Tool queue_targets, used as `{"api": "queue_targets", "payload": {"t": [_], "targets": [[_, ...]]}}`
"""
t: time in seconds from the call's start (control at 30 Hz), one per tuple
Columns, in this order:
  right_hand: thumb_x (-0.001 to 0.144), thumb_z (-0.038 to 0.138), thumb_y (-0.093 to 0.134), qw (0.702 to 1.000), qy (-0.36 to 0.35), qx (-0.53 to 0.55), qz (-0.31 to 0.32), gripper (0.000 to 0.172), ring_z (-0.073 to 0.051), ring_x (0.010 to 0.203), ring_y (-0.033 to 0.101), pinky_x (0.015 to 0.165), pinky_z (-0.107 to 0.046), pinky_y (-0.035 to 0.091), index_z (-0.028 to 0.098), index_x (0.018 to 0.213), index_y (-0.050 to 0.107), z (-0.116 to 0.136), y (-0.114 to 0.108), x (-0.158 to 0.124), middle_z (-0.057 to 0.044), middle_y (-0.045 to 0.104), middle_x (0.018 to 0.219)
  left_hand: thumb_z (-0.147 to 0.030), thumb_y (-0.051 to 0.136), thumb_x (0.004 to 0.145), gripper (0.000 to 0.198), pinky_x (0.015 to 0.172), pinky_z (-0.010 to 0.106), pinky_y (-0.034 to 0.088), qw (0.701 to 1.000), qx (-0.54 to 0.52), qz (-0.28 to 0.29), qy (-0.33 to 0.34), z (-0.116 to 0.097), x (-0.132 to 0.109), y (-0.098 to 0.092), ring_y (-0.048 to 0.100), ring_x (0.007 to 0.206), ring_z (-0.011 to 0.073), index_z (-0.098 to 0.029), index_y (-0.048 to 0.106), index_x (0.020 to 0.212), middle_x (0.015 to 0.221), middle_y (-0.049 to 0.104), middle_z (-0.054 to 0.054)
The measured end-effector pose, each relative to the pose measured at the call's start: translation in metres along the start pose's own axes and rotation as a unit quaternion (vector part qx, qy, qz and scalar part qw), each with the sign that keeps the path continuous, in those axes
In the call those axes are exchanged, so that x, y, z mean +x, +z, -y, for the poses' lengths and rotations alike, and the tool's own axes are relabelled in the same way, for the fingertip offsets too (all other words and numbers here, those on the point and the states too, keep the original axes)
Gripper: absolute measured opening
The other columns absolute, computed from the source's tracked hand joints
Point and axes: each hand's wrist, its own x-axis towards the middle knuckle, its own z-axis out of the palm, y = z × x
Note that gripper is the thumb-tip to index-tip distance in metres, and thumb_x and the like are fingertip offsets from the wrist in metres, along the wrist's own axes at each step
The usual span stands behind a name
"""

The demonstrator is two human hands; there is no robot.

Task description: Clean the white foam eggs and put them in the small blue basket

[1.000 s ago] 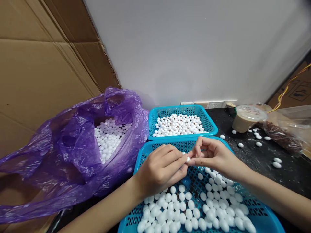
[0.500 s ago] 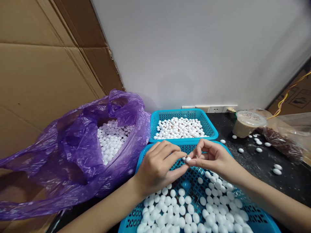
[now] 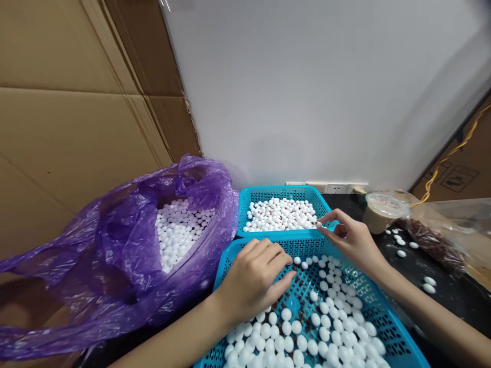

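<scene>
Presently in hand: right hand (image 3: 353,241), fingertips meeting a white foam ball (image 3: 318,224) above the far blue basket's (image 3: 276,190) rim; grip cannot be told.
Left hand (image 3: 255,283): open, palm down above the near blue basket (image 3: 299,237).
Nearby: purple plastic bag (image 3: 115,260), loose foam balls (image 3: 401,253) on the black counter (image 3: 345,201).
Risk: a slipped ball could bounce off the rim and roll away.

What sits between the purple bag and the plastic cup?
The head view shows the rear blue basket holding white foam balls.
</scene>
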Motion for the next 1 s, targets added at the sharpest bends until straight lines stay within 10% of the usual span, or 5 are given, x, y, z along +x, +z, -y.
{"api": "queue_targets", "payload": {"t": [0.27, 0.37, 0.47, 0.67, 1.0], "targets": [[0.084, 0.034, 0.051, 0.997, -0.045, -0.013, -0.069, 0.026, -0.015, 0.062, 0.055, 0.054, -0.028, 0.044, 0.019, 0.106, 0.052, -0.01, -0.019, 0.015, -0.005, 0.059, 0.085, -0.022, 0.048, 0.087, 0.011, 0.066, 0.032, 0.035, 0.996, 0.002, 0.083, -0.029, 0.006, -0.002, -0.003, 0.052, 0.073, 0.0188, -0.019, 0.056, 0.081, 0.077, 0.058, 0.001], [0.081, 0.039, 0.056, 0.972, -0.055, -0.051, -0.223, 0.043, -0.024, 0.096, 0.056, 0.076, -0.036, 0.048, 0.018, 0.117, 0.044, -0.02, -0.037, 0.01, -0.013, 0.052, 0.114, -0.019, 0.047, 0.086, 0.012, 0.065, 0.031, 0.035, 0.995, 0.002, 0.098, -0.032, 0.009, -0.001, -0.005, 0.052, 0.072, 0.0186, -0.019, 0.056, 0.079, 0.076, 0.058, 0.001], [0.072, 0.043, 0.065, 0.921, -0.05, -0.145, -0.357, 0.076, -0.034, 0.129, 0.027, 0.105, -0.047, 0.025, 0.017, 0.133, 0.026, -0.048, -0.055, 0.004, -0.017, 0.026, 0.141, -0.017, 0.046, 0.085, 0.013, 0.062, 0.03, 0.034, 0.994, 0.011, 0.109, -0.026, 0.01, -0.001, -0.004, 0.051, 0.068, 0.0179, -0.019, 0.055, 0.076, 0.071, 0.057, 0.0], [0.045, 0.049, 0.08, 0.947, 0.128, 0.044, -0.291, 0.121, -0.039, 0.119, 0.042, 0.098, -0.044, 0.035, 0.013, 0.137, 0.009, -0.105, -0.071, 0.019, -0.024, 0.041, 0.128, -0.016, 0.045, 0.085, 0.015, 0.06, 0.029, 0.033, 0.995, 0.025, 0.091, -0.008, 0.011, -0.002, -0.001, 0.052, 0.066, 0.0173, -0.018, 0.055, 0.074, 0.07, 0.057, 0.0], [0.05, 0.049, 0.077, 0.919, 0.139, 0.049, -0.366, 0.112, -0.036, 0.111, 0.049, 0.094, -0.047, 0.038, 0.01, 0.136, 0.017, -0.097, -0.053, 0.04, -0.023, 0.05, 0.118, -0.014, 0.048, 0.082, 0.012, 0.06, 0.028, 0.033, 0.996, 0.021, 0.091, 0.001, 0.007, -0.004, -0.005, 0.054, 0.065, 0.0174, -0.019, 0.054, 0.073, 0.071, 0.059, 0.0]]}}
